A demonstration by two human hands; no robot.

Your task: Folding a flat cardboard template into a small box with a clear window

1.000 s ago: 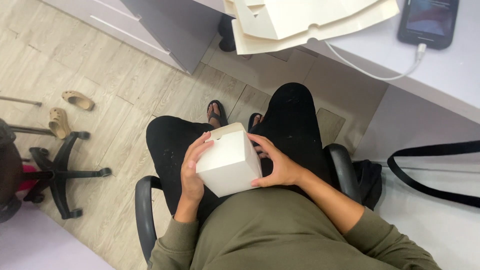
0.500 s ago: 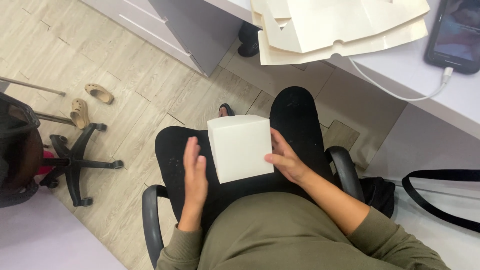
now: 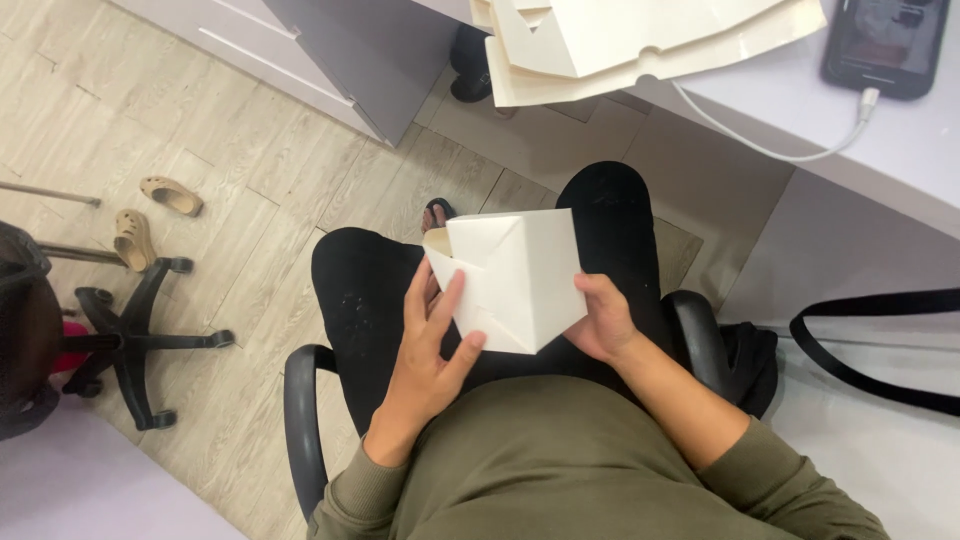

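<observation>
Holding a white box [image 3: 515, 275] over our lap, we grasp it with both hands: our right hand [image 3: 603, 318] cups its right lower edge, and our left hand [image 3: 430, 350] lies flat along its folded left side, fingers [image 3: 447, 300] spread on the flaps. We sit in a black chair [image 3: 300, 410]. At the desk's [image 3: 900, 140] near edge lie flat cream cardboard sheets [image 3: 640, 40]; a phone [image 3: 885, 45] on a white cable [image 3: 760, 140] sits toward its right end. Sandals [image 3: 150, 215] lie on the wooden floor [image 3: 250, 180].
</observation>
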